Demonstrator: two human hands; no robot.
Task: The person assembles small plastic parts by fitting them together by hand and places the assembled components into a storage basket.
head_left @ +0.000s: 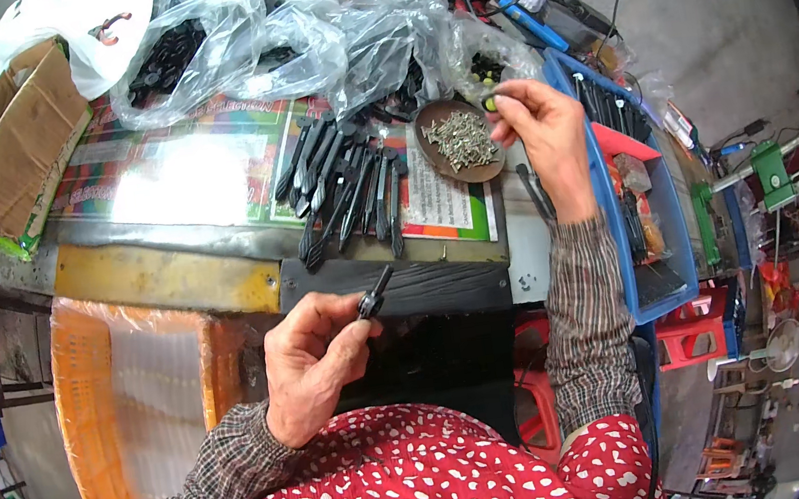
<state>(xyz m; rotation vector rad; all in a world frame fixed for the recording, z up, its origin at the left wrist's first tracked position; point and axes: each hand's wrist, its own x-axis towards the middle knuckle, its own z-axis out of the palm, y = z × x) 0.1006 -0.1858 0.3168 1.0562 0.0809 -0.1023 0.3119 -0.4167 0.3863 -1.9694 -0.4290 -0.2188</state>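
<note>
Black part (373,300) sitting near view's centre, tip pointing toward one o'clock; left hand (321,359) pinching it between thumb and finger. At two o'clock, right hand (548,141) pinching small yellow-green piece (490,104) beside bowl (482,174) holding screws (458,141). Black pile (341,185) lying at twelve o'clock. Risk: slack fingertip pinch dropping small piece among screws.

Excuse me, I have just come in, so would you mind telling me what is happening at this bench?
A person is working with small parts. The left hand pinches a slim black part near the bench's front edge, while the right hand holds a small yellow-green and black piece beside a brown dish of metal screws. More black parts lie piled left of the dish.
</note>
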